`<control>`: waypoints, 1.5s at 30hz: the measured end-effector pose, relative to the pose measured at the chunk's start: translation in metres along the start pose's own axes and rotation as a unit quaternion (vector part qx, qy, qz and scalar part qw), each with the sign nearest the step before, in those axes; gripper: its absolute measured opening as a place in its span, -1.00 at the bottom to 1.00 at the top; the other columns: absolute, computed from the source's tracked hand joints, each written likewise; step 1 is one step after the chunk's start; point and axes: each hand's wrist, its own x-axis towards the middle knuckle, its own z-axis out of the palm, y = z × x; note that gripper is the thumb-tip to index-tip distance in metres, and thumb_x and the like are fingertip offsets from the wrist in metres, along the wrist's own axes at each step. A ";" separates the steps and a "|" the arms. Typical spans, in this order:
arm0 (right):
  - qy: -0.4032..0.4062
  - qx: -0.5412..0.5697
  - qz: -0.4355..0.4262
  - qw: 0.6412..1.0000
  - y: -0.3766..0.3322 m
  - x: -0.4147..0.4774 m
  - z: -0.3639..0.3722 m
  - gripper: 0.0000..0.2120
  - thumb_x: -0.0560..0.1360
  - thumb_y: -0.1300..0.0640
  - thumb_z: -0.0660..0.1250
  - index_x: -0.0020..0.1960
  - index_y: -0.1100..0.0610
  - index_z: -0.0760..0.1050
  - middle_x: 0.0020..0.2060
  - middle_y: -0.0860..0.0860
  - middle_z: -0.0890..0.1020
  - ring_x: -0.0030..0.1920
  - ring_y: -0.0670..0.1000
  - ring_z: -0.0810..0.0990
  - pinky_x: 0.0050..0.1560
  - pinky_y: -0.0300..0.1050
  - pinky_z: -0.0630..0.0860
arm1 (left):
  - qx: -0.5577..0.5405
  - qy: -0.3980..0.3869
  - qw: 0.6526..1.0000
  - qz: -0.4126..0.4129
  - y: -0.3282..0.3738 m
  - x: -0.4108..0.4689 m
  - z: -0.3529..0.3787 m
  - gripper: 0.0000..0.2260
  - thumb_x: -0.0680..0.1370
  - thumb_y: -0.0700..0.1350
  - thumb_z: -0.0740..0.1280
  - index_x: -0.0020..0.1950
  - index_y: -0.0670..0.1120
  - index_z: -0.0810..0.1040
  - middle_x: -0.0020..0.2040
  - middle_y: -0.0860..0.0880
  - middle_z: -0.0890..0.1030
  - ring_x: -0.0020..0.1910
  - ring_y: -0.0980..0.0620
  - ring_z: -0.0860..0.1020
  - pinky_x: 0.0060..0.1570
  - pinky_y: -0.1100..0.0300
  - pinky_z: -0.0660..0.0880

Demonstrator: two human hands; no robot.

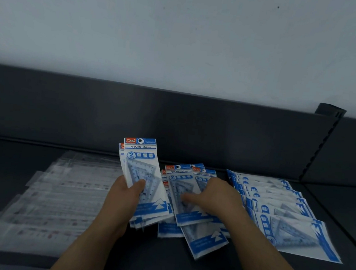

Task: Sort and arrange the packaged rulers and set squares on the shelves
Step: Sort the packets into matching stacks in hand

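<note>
Left hand (127, 193) grips the set-square stack (141, 164) — flat right hand (217, 195) should slide the next pack (181, 185) on squarely.

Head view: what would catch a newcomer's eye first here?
First the left hand, which holds a stack of blue-and-white set-square packs upright at the centre. Beside it the right hand reaches over a loose pile of the same packs. A fanned row of packs lies at the right, clear ruler packs at the left.

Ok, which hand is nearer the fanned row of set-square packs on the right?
Right. The right hand rests on the middle pile beside that row; the left hand holds a stack farther left.
</note>
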 end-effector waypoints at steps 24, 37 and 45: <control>-0.044 0.180 -0.011 0.983 0.004 -0.010 0.004 -0.74 0.36 -0.06 0.50 -0.18 0.02 0.45 -0.24 -0.04 0.59 -0.26 -0.10 0.55 -0.28 -0.17 0.50 | 0.014 -0.007 1.000 0.017 0.000 -0.013 -0.009 -0.91 0.62 -0.17 0.25 0.11 -0.12 0.47 -0.16 -0.04 0.62 -0.26 0.03 0.61 -0.42 0.21 0.47; 0.078 0.216 -0.031 0.973 0.020 -0.036 0.010 -0.72 0.55 -0.12 0.25 0.01 0.09 0.53 -0.07 0.04 0.60 -0.07 -0.03 0.55 0.01 0.02 0.54 | -0.031 -0.051 0.998 0.027 -0.013 -0.019 0.015 -0.81 0.57 -0.16 0.34 0.18 -0.11 0.52 -0.03 -0.09 0.68 -0.18 0.02 0.67 -0.36 0.23 0.55; 0.022 0.166 0.056 0.984 0.038 -0.025 0.020 -0.42 0.27 -0.20 0.51 0.13 0.06 0.38 -0.01 -0.01 0.52 -0.04 0.01 0.54 -0.11 -0.06 0.54 | 0.005 -0.037 0.999 0.036 -0.021 -0.015 0.006 -0.81 0.59 -0.16 0.30 0.20 -0.12 0.50 -0.03 -0.08 0.66 -0.15 -0.01 0.65 -0.34 0.22 0.52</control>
